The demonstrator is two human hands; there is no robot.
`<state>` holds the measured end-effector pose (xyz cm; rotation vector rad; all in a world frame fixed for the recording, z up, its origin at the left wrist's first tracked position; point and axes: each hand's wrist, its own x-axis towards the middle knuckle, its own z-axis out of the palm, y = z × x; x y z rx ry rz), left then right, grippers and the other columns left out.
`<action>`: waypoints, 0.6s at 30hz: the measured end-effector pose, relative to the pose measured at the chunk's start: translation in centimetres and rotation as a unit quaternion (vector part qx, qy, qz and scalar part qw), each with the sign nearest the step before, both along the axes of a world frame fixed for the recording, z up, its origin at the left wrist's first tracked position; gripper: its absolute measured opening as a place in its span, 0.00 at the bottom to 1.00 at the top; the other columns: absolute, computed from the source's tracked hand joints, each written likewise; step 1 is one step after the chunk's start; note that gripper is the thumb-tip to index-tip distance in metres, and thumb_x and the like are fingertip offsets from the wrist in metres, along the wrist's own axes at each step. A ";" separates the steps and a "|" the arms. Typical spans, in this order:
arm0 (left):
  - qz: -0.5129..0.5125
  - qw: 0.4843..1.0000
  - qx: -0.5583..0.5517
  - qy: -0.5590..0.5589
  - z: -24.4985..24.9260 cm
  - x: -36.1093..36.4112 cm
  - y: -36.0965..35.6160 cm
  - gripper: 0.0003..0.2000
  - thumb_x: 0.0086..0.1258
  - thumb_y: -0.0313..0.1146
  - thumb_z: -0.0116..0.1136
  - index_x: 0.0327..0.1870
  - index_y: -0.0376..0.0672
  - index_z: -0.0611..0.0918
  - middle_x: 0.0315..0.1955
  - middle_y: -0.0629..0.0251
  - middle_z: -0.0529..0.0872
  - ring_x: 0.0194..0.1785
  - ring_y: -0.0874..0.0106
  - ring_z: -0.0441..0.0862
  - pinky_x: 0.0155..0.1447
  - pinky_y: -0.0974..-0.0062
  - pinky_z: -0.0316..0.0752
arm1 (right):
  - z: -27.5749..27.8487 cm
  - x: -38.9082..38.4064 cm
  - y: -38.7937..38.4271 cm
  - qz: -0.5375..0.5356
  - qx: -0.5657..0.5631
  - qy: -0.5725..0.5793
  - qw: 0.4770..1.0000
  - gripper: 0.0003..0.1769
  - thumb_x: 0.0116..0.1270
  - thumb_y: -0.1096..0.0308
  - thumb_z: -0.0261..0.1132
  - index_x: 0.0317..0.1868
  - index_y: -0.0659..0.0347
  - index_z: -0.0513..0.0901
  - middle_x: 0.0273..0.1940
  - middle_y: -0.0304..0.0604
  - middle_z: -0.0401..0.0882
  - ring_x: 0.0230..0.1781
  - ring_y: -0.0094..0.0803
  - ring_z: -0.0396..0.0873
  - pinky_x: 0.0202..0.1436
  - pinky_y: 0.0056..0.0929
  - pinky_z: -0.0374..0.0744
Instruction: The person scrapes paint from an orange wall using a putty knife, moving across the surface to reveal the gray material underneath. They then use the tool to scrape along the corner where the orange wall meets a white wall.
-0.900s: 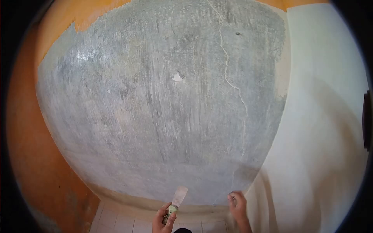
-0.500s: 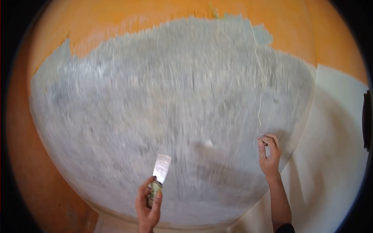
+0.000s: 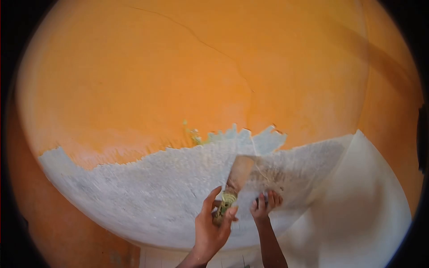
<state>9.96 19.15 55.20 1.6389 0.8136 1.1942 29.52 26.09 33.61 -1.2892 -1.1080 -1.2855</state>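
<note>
My left hand [image 3: 211, 228] is wrapped round the patterned handle of a putty knife [image 3: 241, 171]. Its wide metal blade points up, overlapping the grey scraped part of the wall [image 3: 147, 192] in this view, just below the ragged edge of the orange paint [image 3: 178, 76]. To the right of the knife, my right hand [image 3: 265, 205] is close to the grey surface with its fingers curled. Something small and dark shows at those fingers; I cannot tell what it is.
A thin crack runs down the orange paint from the upper left. Loose flakes of paint [image 3: 279, 131] stand out along the torn edge. At the right, a white section of wall [image 3: 380, 192] meets the grey one at a corner. Pale tiles [image 3: 165, 259] show at the bottom.
The view has tilted up, so more orange wall shows. My left hand has brought the putty knife up near the paint edge, and my right hand is now closer beside it.
</note>
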 end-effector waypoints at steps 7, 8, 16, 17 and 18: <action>-0.186 0.966 -0.163 -0.072 0.1 4.3 1.3 0.19 0.78 0.46 0.43 0.43 0.35 0.72 0.18 0.68 0.71 0.18 0.79 0.71 0.18 0.82 0.63 | -0.2 0.1 -0.1 0.014 -0.005 0.063 0.998 0.17 0.73 0.56 0.49 0.56 0.50 0.75 0.63 0.40 0.67 0.65 0.40 0.60 0.66 0.53 0.55; -0.219 0.943 -0.217 -0.124 -0.2 4.7 1.1 0.20 0.77 0.48 0.41 0.43 0.36 0.72 0.18 0.69 0.70 0.17 0.80 0.69 0.18 0.82 0.62 | -0.4 0.1 0.1 0.021 -0.001 0.070 0.997 0.16 0.73 0.56 0.49 0.56 0.48 0.76 0.63 0.37 0.67 0.65 0.38 0.60 0.66 0.53 0.54; -0.358 0.798 -0.372 -0.310 -3.6 6.9 1.0 0.24 0.76 0.58 0.33 0.42 0.43 0.70 0.19 0.74 0.64 0.16 0.84 0.58 0.15 0.86 0.55 | -0.8 0.0 0.5 -0.015 -0.021 0.109 0.994 0.20 0.71 0.53 0.55 0.61 0.44 0.73 0.69 0.38 0.59 0.69 0.41 0.54 0.68 0.59 0.48; -0.356 0.799 -0.373 -0.309 -2.9 7.1 1.2 0.24 0.76 0.58 0.33 0.42 0.43 0.70 0.19 0.74 0.63 0.15 0.84 0.56 0.15 0.87 0.54 | -0.7 0.0 0.3 -0.017 -0.040 0.117 0.992 0.20 0.71 0.52 0.55 0.62 0.44 0.72 0.70 0.39 0.58 0.69 0.42 0.53 0.69 0.61 0.48; -0.353 0.800 -0.374 -0.307 -2.4 6.9 1.2 0.24 0.76 0.58 0.33 0.41 0.43 0.70 0.19 0.75 0.63 0.15 0.85 0.55 0.15 0.88 0.52 | -0.7 -0.2 0.1 -0.019 -0.058 0.127 0.990 0.21 0.72 0.52 0.54 0.62 0.44 0.71 0.70 0.40 0.57 0.69 0.43 0.53 0.69 0.62 0.47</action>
